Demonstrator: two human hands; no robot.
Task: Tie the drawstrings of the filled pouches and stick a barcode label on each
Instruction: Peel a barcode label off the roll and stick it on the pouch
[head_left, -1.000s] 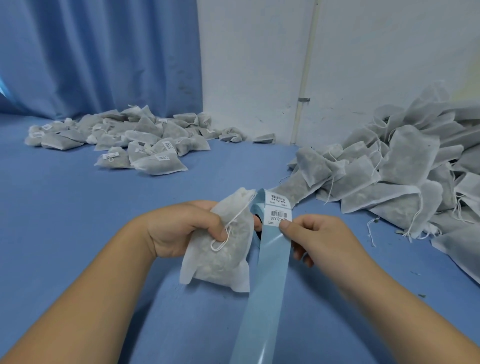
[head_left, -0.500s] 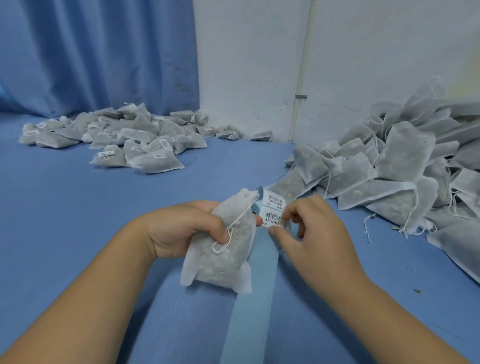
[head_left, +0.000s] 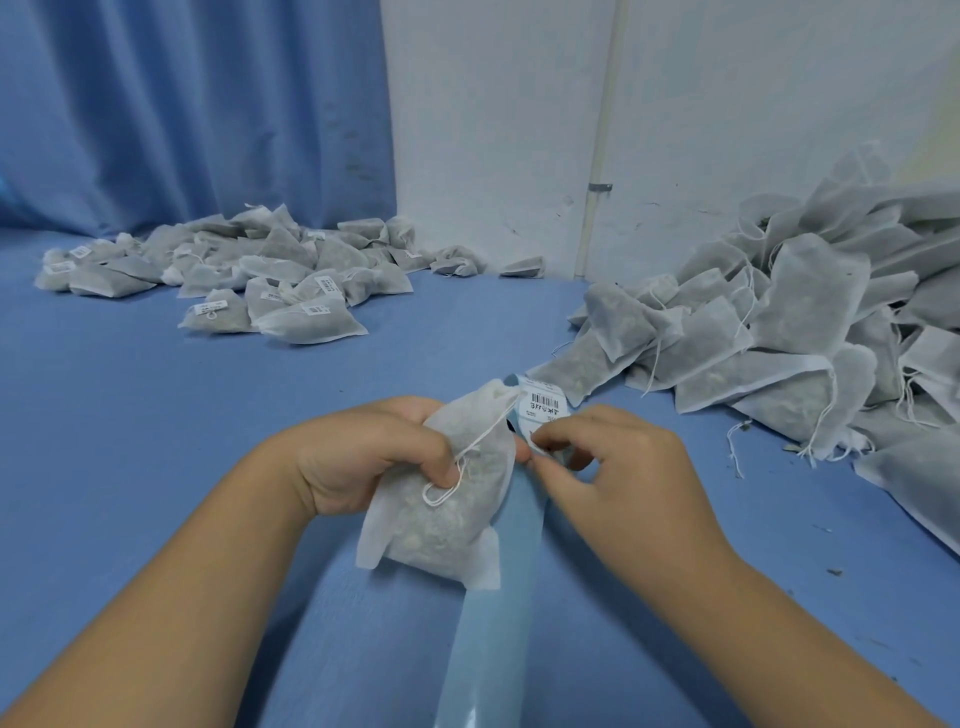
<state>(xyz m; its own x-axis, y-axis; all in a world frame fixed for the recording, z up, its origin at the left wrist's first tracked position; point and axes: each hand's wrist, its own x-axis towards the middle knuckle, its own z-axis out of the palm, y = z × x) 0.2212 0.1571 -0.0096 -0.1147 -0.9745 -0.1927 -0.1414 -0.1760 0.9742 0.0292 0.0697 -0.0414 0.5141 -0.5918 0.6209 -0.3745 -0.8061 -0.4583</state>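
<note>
Lower label (head_left: 536, 438) partly behind right hand (head_left: 621, 460)

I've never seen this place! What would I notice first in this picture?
In the middle, the left hand grips a filled white pouch while the right hand pinches a barcode label on a blue strip. A big heap of pouches with loose strings lies on the right, a flatter labelled pile far left.
</note>
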